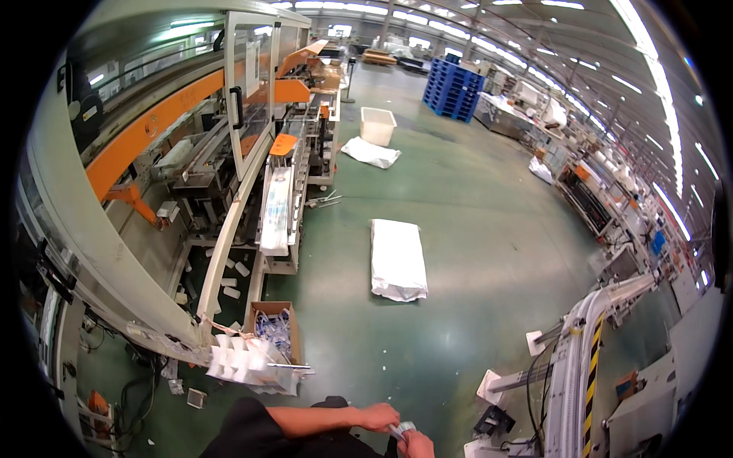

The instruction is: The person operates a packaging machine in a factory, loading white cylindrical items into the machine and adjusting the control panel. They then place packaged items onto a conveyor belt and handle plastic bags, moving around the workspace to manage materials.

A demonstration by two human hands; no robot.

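Low in the picture, in front of my body, my left hand [379, 417] and my right hand [417, 444] are close together. Both sets of fingers are closed on a small whitish, thin-looking piece [402, 430], whose kind is too small to make out. My left forearm reaches across from the left; most of my right forearm is out of sight. Left of my hands is a stack of white moulded pieces [243, 362], beside an open cardboard box [294, 336] filled with clear and blue plastic wrapping.
A large machine with an orange beam [160, 126] and a conveyor [275, 217] runs along the left. A white package [398, 259] lies on the green floor ahead. Beyond it are a white bin [378, 126] and blue pallets [452, 90]. A curved conveyor [569, 366] stands at right.
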